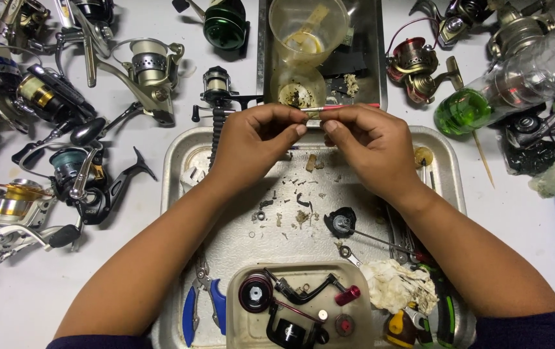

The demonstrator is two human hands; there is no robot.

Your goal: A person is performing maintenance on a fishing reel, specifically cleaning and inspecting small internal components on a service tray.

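Note:
Both my hands meet above the far edge of a metal tray [180,161]. My left hand [255,139] pinches a small part at its fingertips, too small to identify. My right hand [364,145] grips a thin red-handled brush [348,106] that lies across both hands, its tip pointing left. The fingertips of the two hands nearly touch. Dark crumbs and small parts litter the tray under them.
A clear plastic box [235,323] of reel parts sits at the tray's near edge, with blue-handled pliers [190,310] and a dirty rag [397,287] beside it. Several fishing reels [83,181] crowd the left side. A green bottle [503,84] lies at right; a plastic cup [308,29] stands behind.

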